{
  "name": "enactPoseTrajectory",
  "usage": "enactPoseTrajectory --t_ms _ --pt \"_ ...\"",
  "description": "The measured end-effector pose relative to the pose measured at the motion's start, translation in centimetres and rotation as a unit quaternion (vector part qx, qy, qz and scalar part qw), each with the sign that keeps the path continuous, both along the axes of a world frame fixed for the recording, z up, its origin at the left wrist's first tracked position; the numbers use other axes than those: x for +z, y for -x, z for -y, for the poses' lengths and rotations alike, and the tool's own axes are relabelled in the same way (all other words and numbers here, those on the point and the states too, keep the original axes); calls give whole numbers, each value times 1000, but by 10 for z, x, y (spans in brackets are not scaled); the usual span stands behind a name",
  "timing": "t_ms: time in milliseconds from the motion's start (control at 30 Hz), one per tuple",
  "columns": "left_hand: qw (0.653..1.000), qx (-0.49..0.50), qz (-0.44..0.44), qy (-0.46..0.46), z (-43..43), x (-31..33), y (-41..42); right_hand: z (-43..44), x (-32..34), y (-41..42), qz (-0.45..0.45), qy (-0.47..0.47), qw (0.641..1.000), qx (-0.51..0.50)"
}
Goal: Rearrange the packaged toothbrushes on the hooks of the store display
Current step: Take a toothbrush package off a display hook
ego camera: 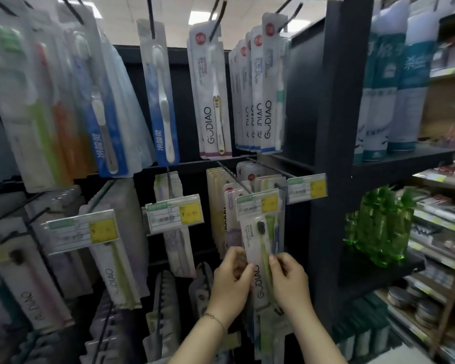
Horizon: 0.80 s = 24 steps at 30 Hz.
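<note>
Green-handled toothbrush pack (260, 248), GUDIAO card, black bristles, upright, lower-middle of the display, held at its lower half by both hands. Left hand (231, 279) pinches the pack's left edge, thumb on the front, other fingers (238, 254) curled behind. Right hand (289, 277) grips the right edge, fingers curled onto the front beside the green handle. The top of the pack is hidden behind a yellow-and-white price tag (258, 204), so cannot tell if it sits on the hook (234, 177) that runs back from that tag. More packs hang behind the pack on the same hook, cream and purple ones just left of it. Thin bracelet (213, 317) on the left wrist, below the pack. Up and right of the pack a second price tag (306, 189); left of the pack a third tag (175, 214), further left a fourth (82, 231) over another green GUDIAO pack (116, 274). Straight above the pack a row of GUDIAO packs (260, 95) on an upper hook, left of those a single pack with a beige brush (212, 101), then a blue-card toothbrush (160, 95). Right of the pack a black shelf upright (336, 127); beyond it green clear bottles (378, 227) on a shelf, level with the pack. Teal-and-white containers (394, 88) up and right, blurred. Round tins (410, 300) down and right.
</note>
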State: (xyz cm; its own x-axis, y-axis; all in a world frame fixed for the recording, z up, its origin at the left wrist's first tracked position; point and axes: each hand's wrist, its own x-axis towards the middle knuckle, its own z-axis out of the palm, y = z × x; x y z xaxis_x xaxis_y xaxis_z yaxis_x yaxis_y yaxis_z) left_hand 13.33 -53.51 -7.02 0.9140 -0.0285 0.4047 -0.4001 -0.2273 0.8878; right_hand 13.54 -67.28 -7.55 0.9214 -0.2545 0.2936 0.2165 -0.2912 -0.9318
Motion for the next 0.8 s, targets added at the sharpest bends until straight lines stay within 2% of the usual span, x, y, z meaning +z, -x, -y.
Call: enactPoseTrajectory --t_ms 233,467,700,800 --pt "999 28 37 3 29 8 -18 25 15 -17 1 24 1000 -8" --pt "994 75 77 11 49 30 -30 30 41 -21 54 25 998 -14" --pt "993 86 81 11 51 39 -34 29 46 -26 72 132 989 -8" --pt "992 92 81 2 53 35 -32 27 48 -29 59 147 987 -16"
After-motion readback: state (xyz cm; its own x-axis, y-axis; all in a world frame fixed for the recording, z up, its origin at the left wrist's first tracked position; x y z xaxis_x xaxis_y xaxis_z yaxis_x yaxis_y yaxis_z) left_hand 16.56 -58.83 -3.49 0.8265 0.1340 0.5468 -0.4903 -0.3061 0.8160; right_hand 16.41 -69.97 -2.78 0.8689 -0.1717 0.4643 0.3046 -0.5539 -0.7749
